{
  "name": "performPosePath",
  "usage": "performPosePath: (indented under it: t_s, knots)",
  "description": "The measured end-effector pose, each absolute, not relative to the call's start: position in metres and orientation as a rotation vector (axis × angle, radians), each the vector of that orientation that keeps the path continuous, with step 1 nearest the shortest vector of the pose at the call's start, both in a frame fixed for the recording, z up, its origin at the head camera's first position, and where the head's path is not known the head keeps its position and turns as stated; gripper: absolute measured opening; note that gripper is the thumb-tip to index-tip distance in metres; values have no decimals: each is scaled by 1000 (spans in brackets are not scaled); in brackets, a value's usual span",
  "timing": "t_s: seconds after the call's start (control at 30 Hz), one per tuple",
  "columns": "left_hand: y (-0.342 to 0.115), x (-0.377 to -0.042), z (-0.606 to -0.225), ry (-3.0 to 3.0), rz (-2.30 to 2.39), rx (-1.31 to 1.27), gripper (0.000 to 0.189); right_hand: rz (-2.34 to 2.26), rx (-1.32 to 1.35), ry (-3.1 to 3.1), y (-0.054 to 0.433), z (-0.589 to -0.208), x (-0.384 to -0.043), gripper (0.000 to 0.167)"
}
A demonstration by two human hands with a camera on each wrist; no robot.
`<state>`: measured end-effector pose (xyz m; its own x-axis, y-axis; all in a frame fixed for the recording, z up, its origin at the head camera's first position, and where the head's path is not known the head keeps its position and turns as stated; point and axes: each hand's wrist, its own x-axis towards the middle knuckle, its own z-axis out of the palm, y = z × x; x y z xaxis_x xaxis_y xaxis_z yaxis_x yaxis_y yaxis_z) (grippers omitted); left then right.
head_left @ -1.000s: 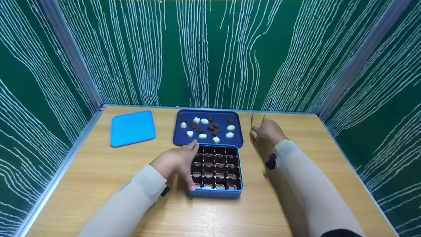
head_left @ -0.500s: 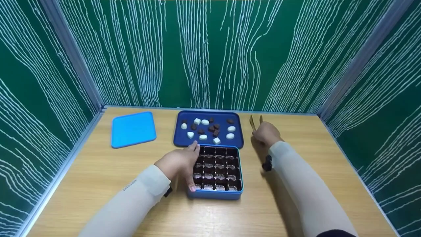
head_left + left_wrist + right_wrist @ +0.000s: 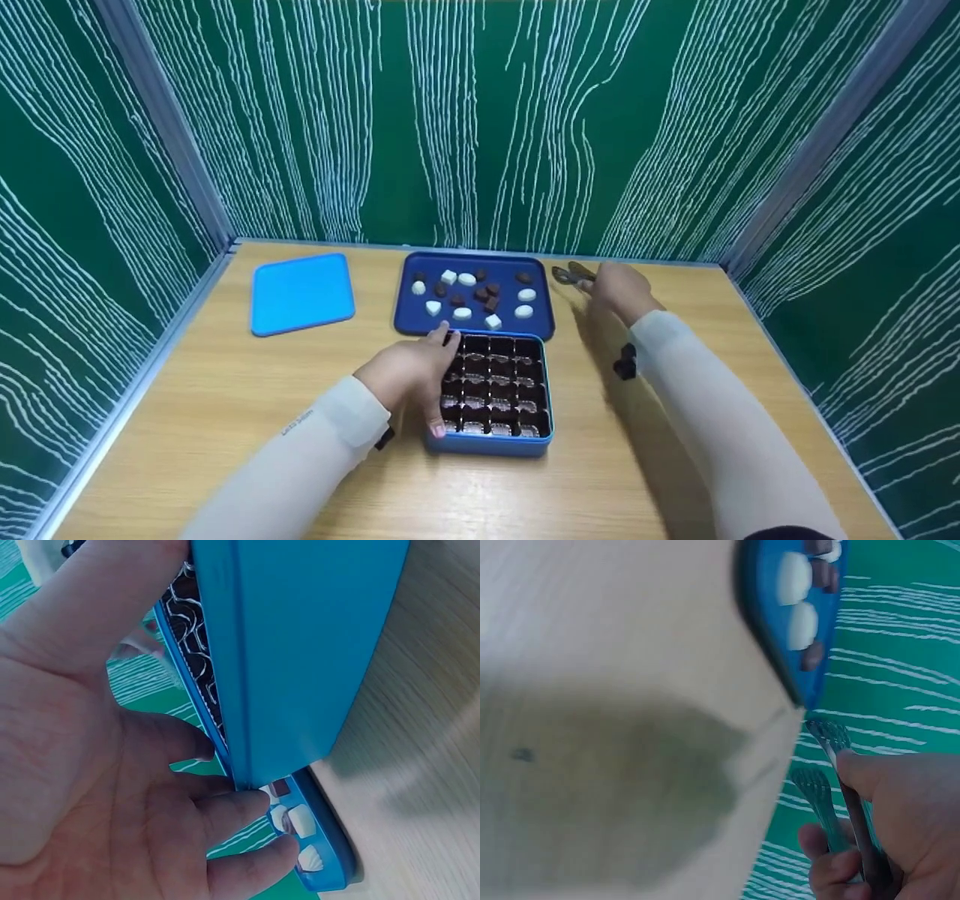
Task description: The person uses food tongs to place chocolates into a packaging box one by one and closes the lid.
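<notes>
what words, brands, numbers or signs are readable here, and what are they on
No text can be read with certainty.
Left sleeve: one short line of dark lettering near the cuff, too small and blurred to read.
Blue box, light blue lid, dark blue tray, tongs: no lettering visible.

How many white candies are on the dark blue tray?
8. On the tray, three white candies sit toward the back, three toward the front and two at the right. The box might hide more.
</notes>
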<state>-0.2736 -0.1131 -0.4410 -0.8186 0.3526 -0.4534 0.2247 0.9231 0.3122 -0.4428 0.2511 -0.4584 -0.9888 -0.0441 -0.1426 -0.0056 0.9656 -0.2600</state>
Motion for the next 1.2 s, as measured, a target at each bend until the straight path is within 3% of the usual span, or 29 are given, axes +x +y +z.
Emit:
performPosePath:
  t_s: [0.67,1.2]
  knots:
    - [-110,-269,-440,2567,318,411,163,-273,-90,2994,189,-453,-466,37]
    - [-116,-272,-441,2557,370,407,161,-96,-353,2955,175,-427,-438,33]
